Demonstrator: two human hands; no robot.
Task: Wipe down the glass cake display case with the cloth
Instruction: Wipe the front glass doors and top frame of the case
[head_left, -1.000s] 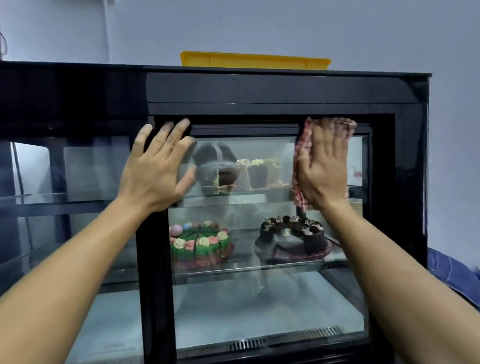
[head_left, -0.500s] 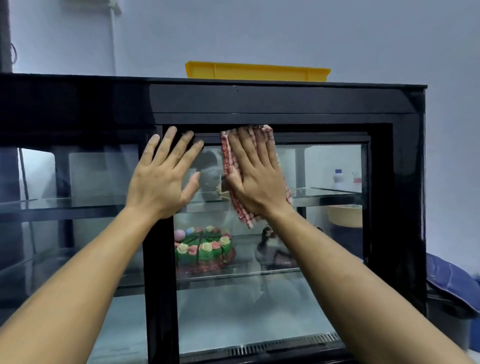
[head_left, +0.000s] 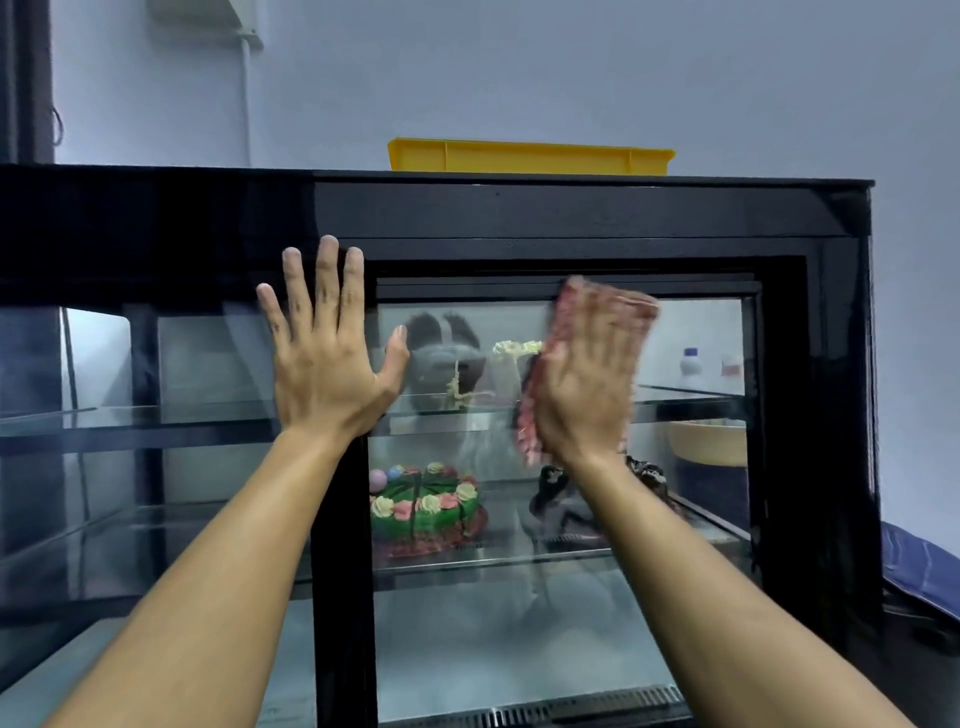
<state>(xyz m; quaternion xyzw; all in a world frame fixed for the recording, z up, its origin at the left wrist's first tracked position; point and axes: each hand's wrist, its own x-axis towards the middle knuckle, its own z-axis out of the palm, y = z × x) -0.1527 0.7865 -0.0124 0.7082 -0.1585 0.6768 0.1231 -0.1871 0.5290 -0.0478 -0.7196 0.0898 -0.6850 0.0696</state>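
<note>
Right-hand grip (head_left: 582, 384) flat over cloth (head_left: 613, 306)

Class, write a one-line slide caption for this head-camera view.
Right hand presses a red checked cloth flat to the display case glass while the left hand braces on the black frame.

Cloth (head_left: 631, 306) and right hand (head_left: 587, 384) further right.

Plain pale blue-grey wall (head_left: 571, 73)
</note>
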